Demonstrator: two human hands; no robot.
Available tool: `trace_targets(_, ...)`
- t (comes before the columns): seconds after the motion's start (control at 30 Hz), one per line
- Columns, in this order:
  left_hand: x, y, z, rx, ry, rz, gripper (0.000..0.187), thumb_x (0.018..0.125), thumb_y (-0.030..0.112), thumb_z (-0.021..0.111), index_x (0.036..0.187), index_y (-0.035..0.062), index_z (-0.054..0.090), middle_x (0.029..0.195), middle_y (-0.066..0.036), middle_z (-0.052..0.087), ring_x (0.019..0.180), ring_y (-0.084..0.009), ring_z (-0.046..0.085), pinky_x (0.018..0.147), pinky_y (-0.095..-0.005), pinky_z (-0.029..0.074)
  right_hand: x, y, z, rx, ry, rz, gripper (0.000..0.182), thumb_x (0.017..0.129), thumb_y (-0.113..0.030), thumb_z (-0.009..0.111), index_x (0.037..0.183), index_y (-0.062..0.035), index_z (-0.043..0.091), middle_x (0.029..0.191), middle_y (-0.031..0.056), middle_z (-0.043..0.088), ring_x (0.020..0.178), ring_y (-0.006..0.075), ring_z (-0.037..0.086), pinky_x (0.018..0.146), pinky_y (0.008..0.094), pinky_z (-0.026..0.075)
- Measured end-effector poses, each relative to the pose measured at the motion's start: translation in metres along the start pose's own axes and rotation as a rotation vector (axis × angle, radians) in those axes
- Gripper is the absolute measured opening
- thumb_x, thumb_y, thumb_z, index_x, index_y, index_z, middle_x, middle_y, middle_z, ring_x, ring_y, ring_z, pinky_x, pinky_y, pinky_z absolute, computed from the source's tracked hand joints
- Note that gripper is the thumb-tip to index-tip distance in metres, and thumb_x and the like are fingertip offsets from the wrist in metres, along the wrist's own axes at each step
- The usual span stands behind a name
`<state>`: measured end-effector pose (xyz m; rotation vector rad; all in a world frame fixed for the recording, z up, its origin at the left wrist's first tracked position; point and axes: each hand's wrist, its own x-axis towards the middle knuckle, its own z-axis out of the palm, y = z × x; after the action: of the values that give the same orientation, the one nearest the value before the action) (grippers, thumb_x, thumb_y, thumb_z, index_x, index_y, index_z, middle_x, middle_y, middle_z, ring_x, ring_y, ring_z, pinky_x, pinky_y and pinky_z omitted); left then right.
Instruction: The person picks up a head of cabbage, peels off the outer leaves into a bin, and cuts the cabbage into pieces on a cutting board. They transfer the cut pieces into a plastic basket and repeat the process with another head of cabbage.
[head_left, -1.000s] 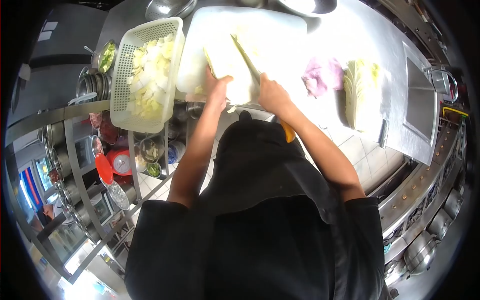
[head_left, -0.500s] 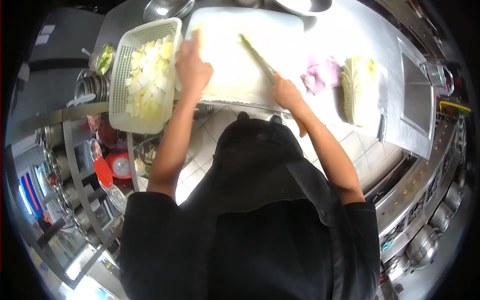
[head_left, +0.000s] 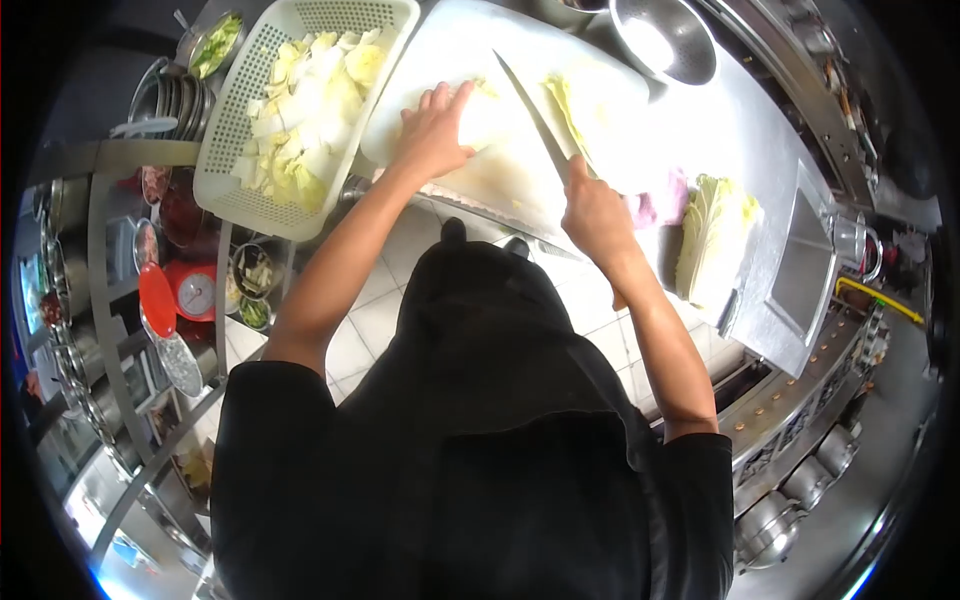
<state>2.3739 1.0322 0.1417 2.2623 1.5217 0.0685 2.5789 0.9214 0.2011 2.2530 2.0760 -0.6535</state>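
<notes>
My right hand (head_left: 597, 210) is closed around the handle of a long kitchen knife (head_left: 535, 112), its blade angled across the white cutting board (head_left: 435, 55). My left hand (head_left: 437, 135) rests on the board's left part with fingers spread, touching pale cabbage (head_left: 485, 118) partly washed out by glare. To the right of the blade lies more yellow-green cabbage (head_left: 568, 108). A perforated plastic basket (head_left: 222, 165) full of cut cabbage pieces (head_left: 310, 115) stands left of my left hand.
A large piece of napa cabbage (head_left: 710, 245) and a purple item (head_left: 660, 200) lie right of the board. A metal bowl (head_left: 690, 60) stands behind it. At the left are stacked metal bowls (head_left: 180, 105) and a red scale (head_left: 192, 290) below.
My left hand has moved from beside the basket rightward onto the cabbage, its fingers now spread. The knife stays in my right hand, and cabbage now shows right of it. The whole view has shifted.
</notes>
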Motion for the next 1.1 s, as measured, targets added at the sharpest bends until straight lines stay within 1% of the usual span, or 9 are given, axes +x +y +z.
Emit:
trace_targets(0.07, 0.001, -0.001, 0.003, 0.009, 0.013, -0.012, 0.094, 0.069, 0.025, 0.077, 0.146, 0.0171, 0.024, 0.146, -0.017, 0.029, 0.134, -0.0313, 0.028, 0.102, -0.0535, 0.03, 0.014, 0.005, 0.003, 0.015, -0.105, 0.0, 0.026, 0.086, -0.006, 0.05, 0.107, 0.0028, 0.038, 0.073, 0.0287, 0.061, 0.073, 0.0474, 0.06, 0.067, 0.0559, 0.046)
trace_targets(0.33, -0.008, -0.008, -0.001, -0.039, 0.068, -0.019, 0.093, 0.068, 0.023, 0.079, 0.143, 0.0111, 0.026, 0.141, -0.017, 0.033, 0.131, -0.0298, 0.032, 0.1, -0.0541, 0.031, 0.1, 0.033, 0.065, 0.059, 0.091, -0.293, 0.026, 0.08, 0.001, 0.047, 0.106, 0.004, 0.043, 0.074, 0.0269, 0.061, 0.072, 0.0457, 0.06, 0.066, 0.054, 0.047)
trace_targets(0.43, -0.02, -0.022, 0.016, -0.143, 0.098, -0.132, 0.093, 0.067, 0.019, 0.08, 0.142, 0.0065, 0.026, 0.138, -0.018, 0.035, 0.129, -0.0315, 0.034, 0.099, -0.0551, 0.033, 0.043, -0.008, -0.017, 0.1, -0.17, 0.01, 0.032, 0.086, -0.004, 0.049, 0.114, 0.0066, 0.038, 0.086, 0.0321, 0.06, 0.081, 0.047, 0.058, 0.073, 0.0541, 0.046)
trace_targets(0.53, -0.02, -0.027, 0.021, -0.164, 0.209, -0.04, 0.086, 0.068, 0.016, 0.076, 0.139, 0.0039, 0.03, 0.134, -0.019, 0.037, 0.126, -0.0339, 0.034, 0.093, -0.0549, 0.036, 0.024, -0.011, -0.003, -0.07, -0.211, -0.076, 0.036, 0.086, -0.005, 0.048, 0.118, 0.0069, 0.036, 0.089, 0.0333, 0.06, 0.08, 0.0482, 0.058, 0.074, 0.0538, 0.046)
trace_targets(0.6, -0.02, -0.026, 0.015, -0.173, 0.13, -0.049, 0.084, 0.068, 0.015, 0.075, 0.138, 0.0041, 0.03, 0.133, -0.02, 0.037, 0.125, -0.0343, 0.035, 0.094, -0.0532, 0.036, 0.057, 0.02, 0.057, -0.087, -0.112, -0.283, 0.035, 0.085, -0.005, 0.049, 0.116, 0.0021, 0.035, 0.076, 0.0292, 0.061, 0.075, 0.0455, 0.061, 0.069, 0.0532, 0.048)
trace_targets(0.73, -0.017, -0.025, 0.018, -0.126, 0.228, -0.041, 0.083, 0.068, 0.014, 0.076, 0.137, 0.0037, 0.031, 0.131, -0.019, 0.037, 0.124, -0.0338, 0.036, 0.093, -0.0517, 0.036, 0.1, -0.016, 0.058, 0.017, -0.064, -0.162, 0.026, 0.086, -0.005, 0.046, 0.11, 0.0025, 0.038, 0.076, 0.0287, 0.061, 0.074, 0.0455, 0.061, 0.067, 0.0534, 0.048)
trace_targets(0.9, -0.02, -0.025, 0.015, -0.24, 0.15, -0.073, 0.091, 0.066, 0.011, 0.079, 0.139, 0.0031, 0.026, 0.135, -0.02, 0.034, 0.126, -0.0362, 0.034, 0.097, -0.0538, 0.033, 0.039, -0.027, -0.003, 0.031, -0.167, -0.126, 0.028, 0.089, -0.01, 0.046, 0.112, -0.0002, 0.036, 0.078, 0.0262, 0.063, 0.076, 0.0442, 0.062, 0.067, 0.0529, 0.048)
trace_targets(0.97, -0.022, -0.023, 0.017, -0.238, 0.156, -0.084, 0.091, 0.065, 0.011, 0.079, 0.139, 0.0028, 0.026, 0.136, -0.021, 0.033, 0.126, -0.0368, 0.034, 0.096, -0.0539, 0.033, 0.022, -0.04, -0.014, -0.13, -0.31, -0.007, 0.034, 0.087, -0.005, 0.049, 0.117, 0.0052, 0.035, 0.075, 0.0321, 0.059, 0.074, 0.0475, 0.059, 0.067, 0.0546, 0.047)
trace_targets(1.1, -0.02, -0.025, 0.022, -0.18, 0.238, -0.058, 0.086, 0.067, 0.012, 0.076, 0.137, 0.0006, 0.029, 0.131, -0.023, 0.036, 0.123, -0.0366, 0.036, 0.093, -0.0518, 0.035, 0.062, -0.044, 0.049, 0.051, -0.175, -0.089, 0.031, 0.087, -0.007, 0.05, 0.113, 0.0022, 0.036, 0.079, 0.0326, 0.06, 0.078, 0.048, 0.059, 0.068, 0.0546, 0.046)
